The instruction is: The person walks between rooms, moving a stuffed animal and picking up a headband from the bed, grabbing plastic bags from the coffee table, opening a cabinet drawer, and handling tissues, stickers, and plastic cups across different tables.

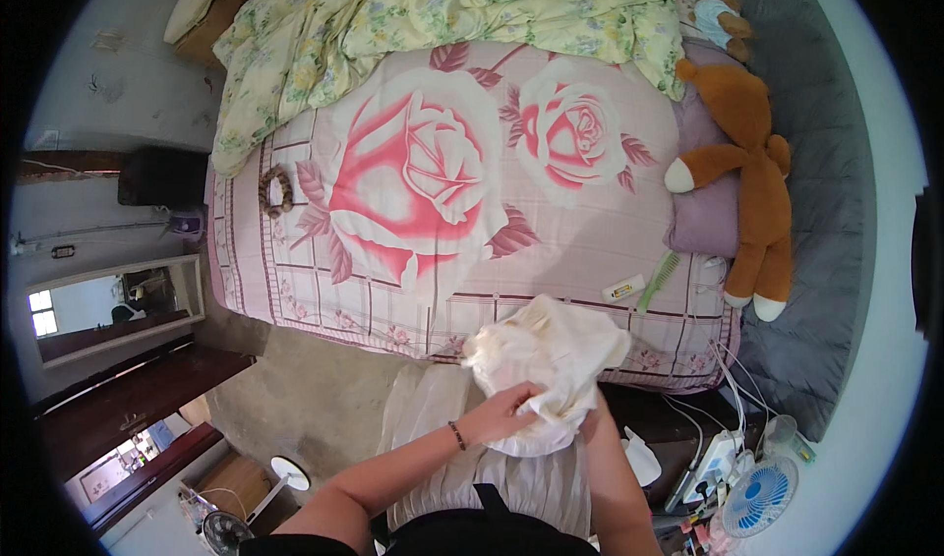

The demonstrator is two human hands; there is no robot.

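A crumpled white cloth, perhaps a garment, hangs in front of me at the near edge of the bed. My left hand grips its lower left part, fingers folded into the fabric. On the opposite side, my right hand holds the cloth too, though its fingers are mostly hidden by the folds. Below the cloth, a pale sheer skirt covers my legs. Past the cloth lies the rose-patterned bedsheet.
Near the bed's right side lie a green comb and a small white box. A brown plush toy rests on a purple pillow. A floral quilt is bunched at the far side. Cables and a blue-white fan stand at lower right.
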